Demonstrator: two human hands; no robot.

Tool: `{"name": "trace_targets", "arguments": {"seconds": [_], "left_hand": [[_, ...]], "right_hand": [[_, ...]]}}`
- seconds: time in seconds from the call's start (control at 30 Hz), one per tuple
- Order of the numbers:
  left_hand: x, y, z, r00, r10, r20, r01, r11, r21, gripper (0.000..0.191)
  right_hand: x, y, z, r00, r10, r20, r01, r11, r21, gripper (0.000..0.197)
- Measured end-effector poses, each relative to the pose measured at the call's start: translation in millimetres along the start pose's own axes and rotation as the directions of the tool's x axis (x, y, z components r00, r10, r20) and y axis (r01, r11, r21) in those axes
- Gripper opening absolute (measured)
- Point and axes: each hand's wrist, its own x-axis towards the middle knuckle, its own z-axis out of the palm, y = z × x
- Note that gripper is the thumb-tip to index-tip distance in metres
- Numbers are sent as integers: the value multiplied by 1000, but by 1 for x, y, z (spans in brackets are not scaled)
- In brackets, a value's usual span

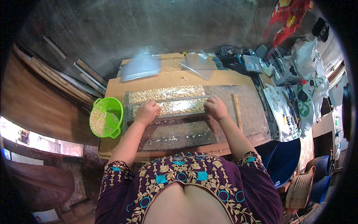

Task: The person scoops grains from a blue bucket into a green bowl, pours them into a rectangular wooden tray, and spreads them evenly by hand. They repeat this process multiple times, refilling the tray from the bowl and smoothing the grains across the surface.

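A shallow frame with dark bars (184, 114) lies on a worn board, filled with a pale layer of what look like split nuts or seeds (167, 93). A long thin bar (179, 99) divides the layer lengthwise. Over the front strip is a bright sheen, possibly clear film. My left hand (146, 112) is at the left part of this strip, fingers curled beside the bar. At the bar's right end, my right hand (216, 107) has its fingers bent down to the frame. What either hand grips is too fine to make out.
A green basin (113, 112) of pale pieces stands left. A wooden stick (237, 110) lies right on the worn board (253, 117). Clear plastic sheets (142, 67) lie behind. Plastic bags (307, 92) and tools crowd the right side; a blue container (282, 159) is below.
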Motion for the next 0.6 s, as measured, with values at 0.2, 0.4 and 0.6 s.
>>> {"name": "trace_targets", "arguments": {"seconds": [0.2, 0.4, 0.6], "left_hand": [[13, 2, -5, 972, -46, 228, 36, 998, 47, 6], [35, 30, 22, 988, 101, 117, -106, 994, 37, 31], [26, 40, 43, 948, -18, 319, 0, 998, 58, 48]], "right_hand": [[-4, -5, -1, 998, 45, 35, -44, 998, -39, 7], [-10, -7, 0, 983, 139, 120, -128, 987, -97, 5], [-27, -18, -14, 987, 159, 8, -156, 978, -141, 5]]}}
